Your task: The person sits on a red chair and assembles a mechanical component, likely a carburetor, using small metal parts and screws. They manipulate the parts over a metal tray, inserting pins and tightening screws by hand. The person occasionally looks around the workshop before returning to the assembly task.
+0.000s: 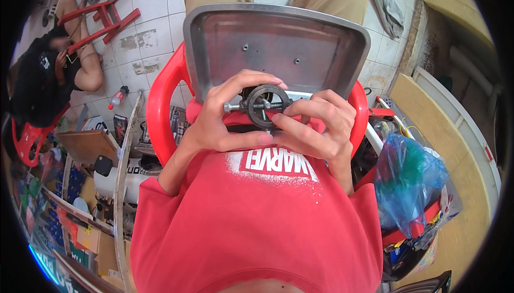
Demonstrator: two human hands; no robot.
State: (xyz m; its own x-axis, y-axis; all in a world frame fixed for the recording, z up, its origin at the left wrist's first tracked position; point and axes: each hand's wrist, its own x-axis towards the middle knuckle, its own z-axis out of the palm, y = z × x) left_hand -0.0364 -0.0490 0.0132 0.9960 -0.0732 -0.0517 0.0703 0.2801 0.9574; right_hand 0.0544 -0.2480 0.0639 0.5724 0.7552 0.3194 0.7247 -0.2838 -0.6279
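Here, both hands meet close in front of the chest, over the near edge of a metal tray (300,36) that rests on a red plastic chair (160,100). Between them is a dark metal ring (264,104) with a bolt (235,107) running through it. The bolt's long axis lies across the body, roughly level, and its silver end pokes out to the left side of the ring, toward the left hand (214,127). That hand is the nearer 1 to the bolt's free end: its fingers curl over the top of the ring and its thumb lies under it, so it is closed around the ring rather than spread. The right hand (321,127) comes in from the other side, its fingers bent together and pressed against the ring's lower right edge; whether it pinches the bolt's far end I cannot tell, as the fingers hide it. To the right sits a blue plastic bag (407,180); on the tiled floor at left lies a small bottle (119,97).
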